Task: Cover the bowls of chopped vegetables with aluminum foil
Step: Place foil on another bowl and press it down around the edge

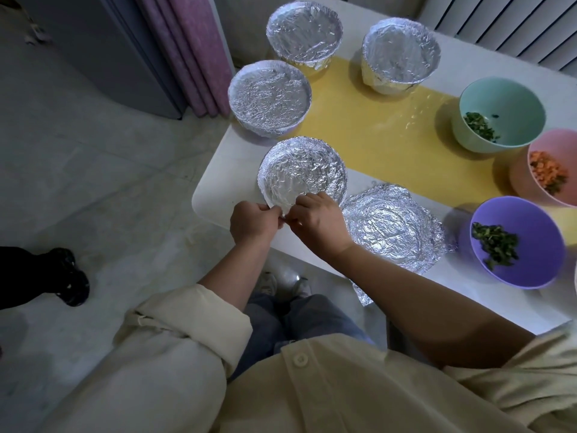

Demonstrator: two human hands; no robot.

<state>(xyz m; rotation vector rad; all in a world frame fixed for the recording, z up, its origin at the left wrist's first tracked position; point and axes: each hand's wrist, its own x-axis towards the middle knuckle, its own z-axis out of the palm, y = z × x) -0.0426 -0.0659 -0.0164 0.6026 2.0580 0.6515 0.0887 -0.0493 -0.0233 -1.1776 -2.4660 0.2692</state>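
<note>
A foil-covered bowl (301,173) stands near the table's left front corner. My left hand (253,223) and my right hand (318,221) both pinch the foil at its near rim, fingertips almost touching. A crumpled foil sheet (393,225) lies just to the right, dented in a round shape; whether a bowl is under it is unclear. Three more foil-covered bowls stand behind: one at the left edge (270,96), one at the back (304,32), one at the back right (401,53). Uncovered bowls hold chopped vegetables: green (499,114), pink (549,170), purple (518,242).
The white table (218,195) carries a yellow mat (374,126) down its middle. A purple curtain (184,54) and a grey cabinet stand left of the table. Another person's dark shoe (67,276) is on the floor at the left. My legs are below the table edge.
</note>
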